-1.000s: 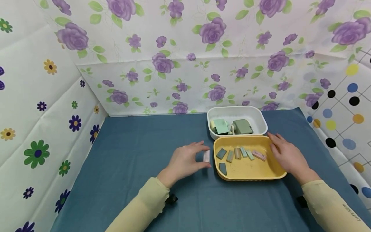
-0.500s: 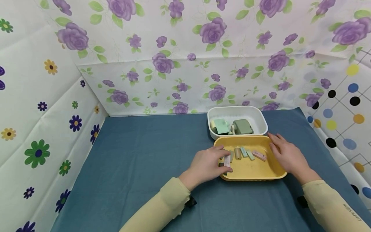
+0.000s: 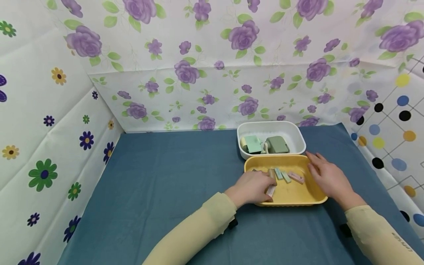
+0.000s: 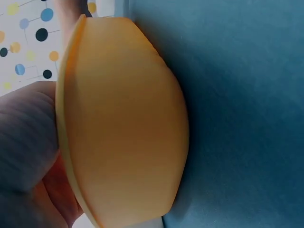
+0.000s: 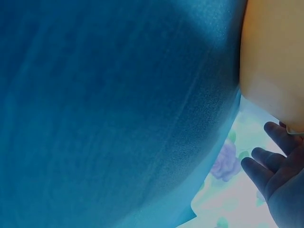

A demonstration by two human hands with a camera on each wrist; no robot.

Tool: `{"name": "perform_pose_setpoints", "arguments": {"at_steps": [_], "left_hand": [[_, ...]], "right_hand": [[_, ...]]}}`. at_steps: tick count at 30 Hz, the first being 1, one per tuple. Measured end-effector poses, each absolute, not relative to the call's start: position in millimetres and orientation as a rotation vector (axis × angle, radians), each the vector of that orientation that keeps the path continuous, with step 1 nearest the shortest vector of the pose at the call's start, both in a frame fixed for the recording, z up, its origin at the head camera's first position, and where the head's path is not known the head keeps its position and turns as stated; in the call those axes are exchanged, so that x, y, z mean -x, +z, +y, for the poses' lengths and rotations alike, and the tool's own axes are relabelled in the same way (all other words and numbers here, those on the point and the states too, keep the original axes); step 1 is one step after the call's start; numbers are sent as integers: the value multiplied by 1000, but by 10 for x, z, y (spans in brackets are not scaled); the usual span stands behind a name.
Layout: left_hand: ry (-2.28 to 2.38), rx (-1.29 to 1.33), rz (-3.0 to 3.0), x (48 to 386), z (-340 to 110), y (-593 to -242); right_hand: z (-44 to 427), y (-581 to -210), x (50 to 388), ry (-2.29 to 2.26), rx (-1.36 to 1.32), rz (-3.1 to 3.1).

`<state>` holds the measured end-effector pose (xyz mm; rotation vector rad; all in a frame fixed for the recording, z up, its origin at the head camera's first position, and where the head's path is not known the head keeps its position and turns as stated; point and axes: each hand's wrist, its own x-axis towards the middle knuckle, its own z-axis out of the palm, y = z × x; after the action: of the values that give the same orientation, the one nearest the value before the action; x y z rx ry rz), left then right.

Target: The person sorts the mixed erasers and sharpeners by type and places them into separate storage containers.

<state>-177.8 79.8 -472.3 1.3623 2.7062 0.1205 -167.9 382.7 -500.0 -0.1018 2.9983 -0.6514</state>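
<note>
My left hand (image 3: 253,186) reaches over the left end of a yellow tray (image 3: 298,201) and pinches a small pale pink block (image 3: 270,190) between thumb and fingers, low inside the tray. The left wrist view shows that hand (image 4: 28,137) above the rim of the yellow tray (image 4: 123,118); the block is hidden there. Around it lie a tan block (image 3: 272,173), two pale green blocks (image 3: 278,173) and a pink block (image 3: 296,177). My right hand (image 3: 329,178) rests on the tray's right rim, its fingers (image 5: 259,173) extended and slightly spread in the right wrist view.
A white tray (image 3: 294,134) stands directly behind the yellow one, holding a mint-green square item (image 3: 253,144), a grey-green rounded item (image 3: 277,144) and smaller pale pieces. Blue cloth (image 3: 165,176) covers the table. Flower-printed sheets (image 3: 185,92) rise behind and at the left.
From left of the yellow tray, my left hand has moved right and over its rim, carrying the pink block down inside. It now covers the dark blocks at the left. My right hand stays put.
</note>
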Motion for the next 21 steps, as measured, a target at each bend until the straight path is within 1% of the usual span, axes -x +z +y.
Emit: {"name": "perform_pose_setpoints", "arguments": {"at_steps": [9,14,17,21], "left_hand": [[152,-1358,2705,1805,762,-4726],[280,-1379,2724,1779,670,-4704],[425,-1431,2728,1754,530,-4680],[573,-1475,2753,1708,206,-4705]], "right_hand": [[3810,-5000,1698,-651,129,3011],[3833,-4996,1693,-651,131,3010],[3884,-5014,1661,-687,159,3010],[4022,-5021,1626,-879,255,2917]]}}
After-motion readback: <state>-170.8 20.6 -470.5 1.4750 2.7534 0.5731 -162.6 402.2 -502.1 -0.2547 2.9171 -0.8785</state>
